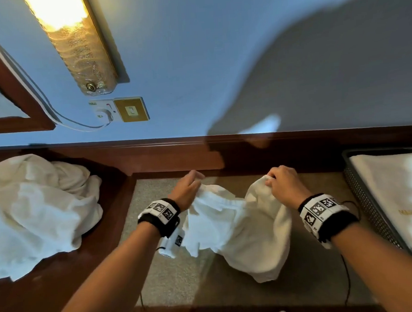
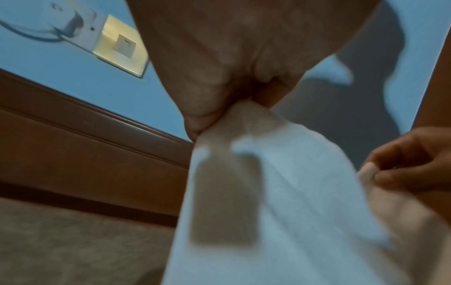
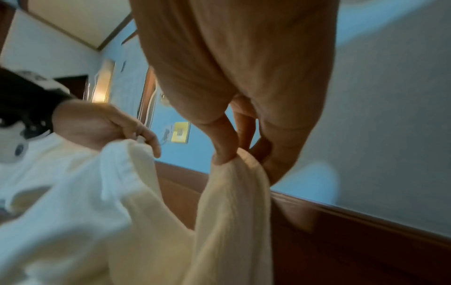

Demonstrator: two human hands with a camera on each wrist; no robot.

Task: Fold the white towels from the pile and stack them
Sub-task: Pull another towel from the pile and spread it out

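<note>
A white towel (image 1: 239, 224) hangs crumpled between my two hands above the grey inlaid table top (image 1: 169, 280). My left hand (image 1: 190, 188) pinches its upper left edge, seen close in the left wrist view where the towel (image 2: 280, 202) drops from the left hand (image 2: 219, 115). My right hand (image 1: 278, 182) pinches another part of the upper edge; in the right wrist view the towel (image 3: 231, 212) hangs from the right hand (image 3: 234, 154). A pile of loose white towels (image 1: 33, 211) lies at the left. A folded white towel (image 1: 402, 195) lies in a dark basket (image 1: 364, 200) at the right.
A wooden ledge (image 1: 151, 154) runs along the blue wall behind the table. A lit wall lamp (image 1: 75, 43) and a switch plate (image 1: 131, 110) with a white cable are above the left side. Thin black wires hang from my wrist bands.
</note>
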